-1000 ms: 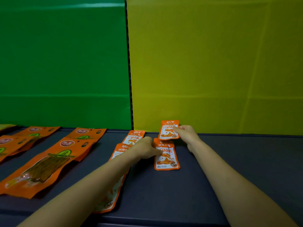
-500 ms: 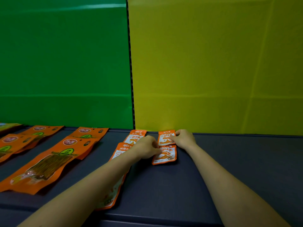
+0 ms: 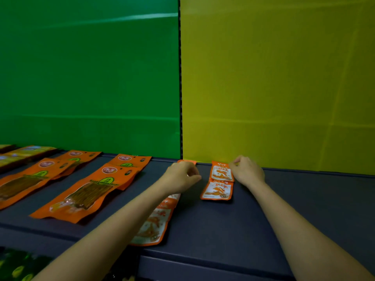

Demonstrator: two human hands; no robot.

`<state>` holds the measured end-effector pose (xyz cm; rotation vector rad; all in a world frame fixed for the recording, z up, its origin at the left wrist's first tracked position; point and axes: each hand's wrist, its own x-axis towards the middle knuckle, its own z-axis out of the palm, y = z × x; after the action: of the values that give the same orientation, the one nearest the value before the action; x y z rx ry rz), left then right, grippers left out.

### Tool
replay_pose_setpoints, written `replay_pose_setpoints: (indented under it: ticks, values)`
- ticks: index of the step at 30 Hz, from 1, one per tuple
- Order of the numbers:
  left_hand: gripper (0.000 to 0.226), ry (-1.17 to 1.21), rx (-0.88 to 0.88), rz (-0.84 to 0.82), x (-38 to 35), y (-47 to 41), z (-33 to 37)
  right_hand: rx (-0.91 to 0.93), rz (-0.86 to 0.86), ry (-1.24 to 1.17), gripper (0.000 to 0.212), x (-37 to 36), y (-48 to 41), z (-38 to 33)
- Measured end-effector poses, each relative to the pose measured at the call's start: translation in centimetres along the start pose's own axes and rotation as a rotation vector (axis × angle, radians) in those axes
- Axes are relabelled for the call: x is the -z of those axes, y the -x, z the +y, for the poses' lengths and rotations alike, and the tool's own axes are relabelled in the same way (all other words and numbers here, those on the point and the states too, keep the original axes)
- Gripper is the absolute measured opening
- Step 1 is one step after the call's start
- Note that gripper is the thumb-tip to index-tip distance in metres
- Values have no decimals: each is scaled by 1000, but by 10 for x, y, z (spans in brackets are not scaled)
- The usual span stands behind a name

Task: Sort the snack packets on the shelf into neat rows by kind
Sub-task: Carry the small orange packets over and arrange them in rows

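Nearest, just left of the black seam (image 3: 180, 98), a small orange packet (image 3: 154, 224) lies flat on the shelf (image 3: 223, 230), half hidden under the left forearm; well left of the seam, long orange packets (image 3: 85, 195) lie in overlapping rows; just right of the seam two more small ones form a column, the near packet (image 3: 217, 190) touching the rear packet (image 3: 222, 172); the right hand (image 3: 246, 172) pinches the rear packet's far right corner; the left hand (image 3: 180, 177) is curled at the seam's foot over another packet edge (image 3: 186, 161), and I cannot tell whether it grips anything; these sachets look light, limp and slick, so a pinch on a flat sealed edge, sliding rather than lifting, seems safest.
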<state>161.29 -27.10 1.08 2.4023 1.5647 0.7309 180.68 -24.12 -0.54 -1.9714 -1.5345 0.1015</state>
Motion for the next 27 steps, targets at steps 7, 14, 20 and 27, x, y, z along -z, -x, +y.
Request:
replay_pose_setpoints:
  ticks: [7, 14, 20, 27]
  values:
    - [16, -169, 28, 316, 51, 66, -49, 361, 42, -83, 19, 23, 39, -41]
    - [23, -298, 262, 465, 102, 173, -115, 684, -86, -126, 21, 20, 116, -117]
    - [12, -432, 512, 516, 137, 288, -172, 946, -119, -108, 25, -15, 191, -196]
    - [13, -524, 855, 530, 172, 432, -240, 1130, -364, -187, 31, -92, 280, -285]
